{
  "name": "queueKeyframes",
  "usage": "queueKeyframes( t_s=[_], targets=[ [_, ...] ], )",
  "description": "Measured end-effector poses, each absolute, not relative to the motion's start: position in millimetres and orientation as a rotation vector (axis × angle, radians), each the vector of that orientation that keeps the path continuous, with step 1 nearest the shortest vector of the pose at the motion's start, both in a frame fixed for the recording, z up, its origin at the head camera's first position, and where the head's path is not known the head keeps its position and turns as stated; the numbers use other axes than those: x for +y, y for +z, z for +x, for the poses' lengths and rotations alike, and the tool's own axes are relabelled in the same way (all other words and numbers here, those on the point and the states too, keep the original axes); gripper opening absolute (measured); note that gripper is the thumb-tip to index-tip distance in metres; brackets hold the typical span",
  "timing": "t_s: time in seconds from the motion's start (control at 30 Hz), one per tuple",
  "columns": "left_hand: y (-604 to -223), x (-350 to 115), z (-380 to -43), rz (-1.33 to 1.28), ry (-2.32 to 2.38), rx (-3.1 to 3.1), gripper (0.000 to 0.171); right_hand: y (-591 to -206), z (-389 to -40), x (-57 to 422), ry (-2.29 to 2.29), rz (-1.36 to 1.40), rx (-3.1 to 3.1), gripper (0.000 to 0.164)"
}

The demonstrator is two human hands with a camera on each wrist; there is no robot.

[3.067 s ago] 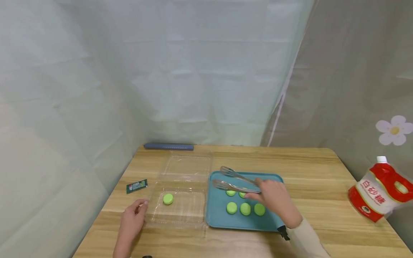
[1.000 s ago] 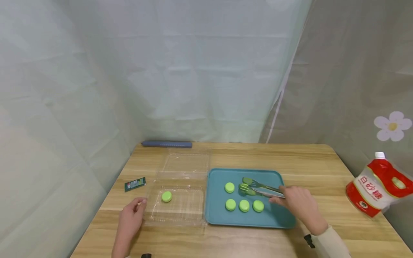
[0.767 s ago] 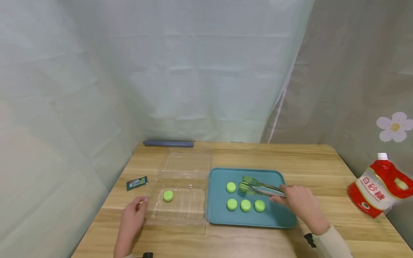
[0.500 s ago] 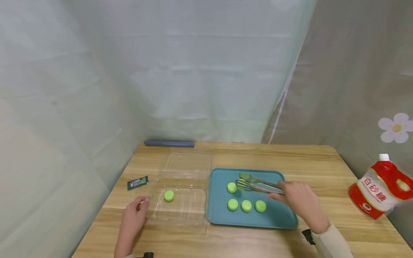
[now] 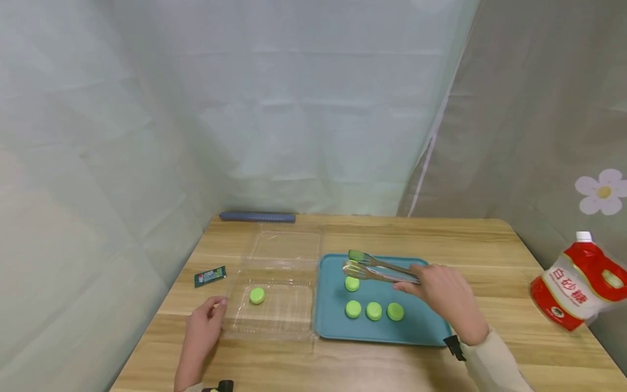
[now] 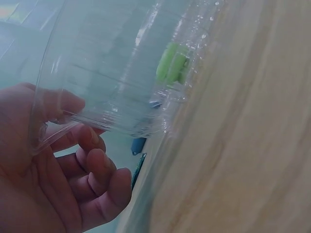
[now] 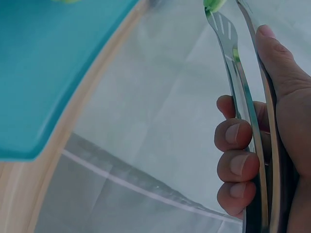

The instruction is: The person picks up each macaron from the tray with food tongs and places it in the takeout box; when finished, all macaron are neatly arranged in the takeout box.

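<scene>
Macaron — now aloft in tongs

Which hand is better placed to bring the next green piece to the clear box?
Probably the right hand: it holds the tongs, with a green piece between their tips. The left hand holds the clear box at its edge.

Green macaron in metal tongs above blue tray, beside open clear container
</scene>
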State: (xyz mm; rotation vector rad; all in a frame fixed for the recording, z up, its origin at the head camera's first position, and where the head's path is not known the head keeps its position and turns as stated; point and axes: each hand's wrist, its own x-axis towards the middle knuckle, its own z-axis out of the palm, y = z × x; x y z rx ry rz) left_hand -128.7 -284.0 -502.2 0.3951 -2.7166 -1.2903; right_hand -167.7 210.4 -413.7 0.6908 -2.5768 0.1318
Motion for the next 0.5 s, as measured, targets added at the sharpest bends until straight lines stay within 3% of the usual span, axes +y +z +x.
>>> queueKeyframes(
  t_s=[0.5],
  targets=[
    [-500,-281,-125,0.341,-1.242,-2.683,0.037,-406,-179,173,0.167,0.778,-2.546,0.059]
  ],
)
